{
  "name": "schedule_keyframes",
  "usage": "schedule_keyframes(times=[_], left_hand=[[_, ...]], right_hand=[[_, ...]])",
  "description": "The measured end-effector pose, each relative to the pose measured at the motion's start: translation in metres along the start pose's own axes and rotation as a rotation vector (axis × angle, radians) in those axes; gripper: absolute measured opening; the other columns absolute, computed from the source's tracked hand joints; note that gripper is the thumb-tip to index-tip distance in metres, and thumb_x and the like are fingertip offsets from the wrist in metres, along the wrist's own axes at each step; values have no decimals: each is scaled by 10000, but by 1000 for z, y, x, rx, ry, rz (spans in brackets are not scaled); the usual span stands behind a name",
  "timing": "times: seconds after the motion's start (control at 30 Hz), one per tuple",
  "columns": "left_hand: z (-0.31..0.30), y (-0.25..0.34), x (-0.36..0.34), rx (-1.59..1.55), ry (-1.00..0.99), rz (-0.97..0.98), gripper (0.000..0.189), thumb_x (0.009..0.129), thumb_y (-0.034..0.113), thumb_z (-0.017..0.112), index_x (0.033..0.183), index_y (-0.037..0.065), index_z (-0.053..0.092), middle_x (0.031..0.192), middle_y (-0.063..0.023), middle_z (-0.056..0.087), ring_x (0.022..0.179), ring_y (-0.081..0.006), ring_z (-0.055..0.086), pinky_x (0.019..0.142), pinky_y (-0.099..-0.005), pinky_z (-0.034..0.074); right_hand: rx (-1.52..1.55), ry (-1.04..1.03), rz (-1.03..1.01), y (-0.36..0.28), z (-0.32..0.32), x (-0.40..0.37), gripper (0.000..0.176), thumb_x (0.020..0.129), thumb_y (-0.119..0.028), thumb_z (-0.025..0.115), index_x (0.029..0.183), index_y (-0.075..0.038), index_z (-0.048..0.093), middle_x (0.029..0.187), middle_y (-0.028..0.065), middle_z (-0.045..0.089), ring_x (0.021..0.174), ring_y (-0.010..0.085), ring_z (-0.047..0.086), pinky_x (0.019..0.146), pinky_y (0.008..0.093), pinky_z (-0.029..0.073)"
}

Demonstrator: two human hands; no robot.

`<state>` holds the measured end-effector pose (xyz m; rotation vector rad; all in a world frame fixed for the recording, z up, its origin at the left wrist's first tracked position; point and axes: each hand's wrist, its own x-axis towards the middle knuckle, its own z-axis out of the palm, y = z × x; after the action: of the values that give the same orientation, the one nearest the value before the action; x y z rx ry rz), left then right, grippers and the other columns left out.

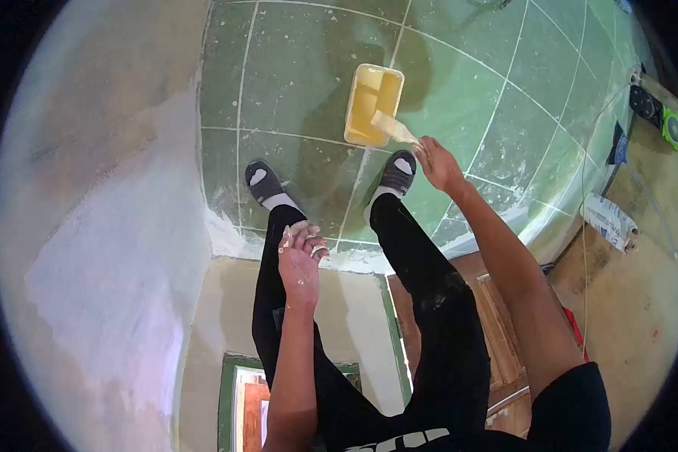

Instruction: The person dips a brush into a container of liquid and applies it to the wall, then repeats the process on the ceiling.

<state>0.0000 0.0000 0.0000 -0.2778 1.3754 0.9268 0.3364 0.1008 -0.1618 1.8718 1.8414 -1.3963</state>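
Note:
My right hand is closed around the handle of a paintbrush. The brush's wide, cream-coated head overlaps the lower right rim of a rectangular tub. Pale yellow paint fills part of this tub, which stands on the green tiled floor in front of my feet. Above my left leg, my left hand is turned palm up, fingers loosely bent and apart, with whitish smears on palm and fingertips. Nothing shows in its grasp.
On the left rises a wall with a lighter, whitish patch. A black and bright green device and a crumpled white printed bag are at the right. A thin cord runs down that side. My sandalled feet stand just before the tub.

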Motion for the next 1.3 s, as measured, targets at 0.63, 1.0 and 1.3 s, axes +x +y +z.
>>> schedule_keyframes(times=[0.63, 1.0, 1.3], left_hand=[[-4, -3, 1, -40, -13, 6, 465, 990, 463, 453, 1221, 72, 556, 1110, -75, 612, 901, -186, 592, 777, -353, 472], [-4, 1, 1, -15, 9, 14, 460, 993, 468, 454, 1208, 75, 556, 1086, -75, 613, 889, -191, 597, 774, -356, 478], [-6, 4, 0, -43, 0, 10, 448, 998, 457, 441, 1197, 75, 562, 1090, -73, 614, 895, -197, 601, 768, -355, 477]], right_hand=[[-68, 186, -155, -7, 3, -15, 228, 967, -166, 500, 1128, -6, 529, 1042, 234, 588, 993, 431, 556, 864, 497, 456], [-18, 134, -96, 0, 11, -16, 210, 994, -192, 461, 1079, -3, 496, 1014, 264, 577, 980, 473, 543, 829, 527, 445], [-6, 234, -173, -21, 10, -25, 228, 968, -200, 536, 1081, -4, 518, 1034, 240, 570, 961, 446, 555, 826, 502, 454]])
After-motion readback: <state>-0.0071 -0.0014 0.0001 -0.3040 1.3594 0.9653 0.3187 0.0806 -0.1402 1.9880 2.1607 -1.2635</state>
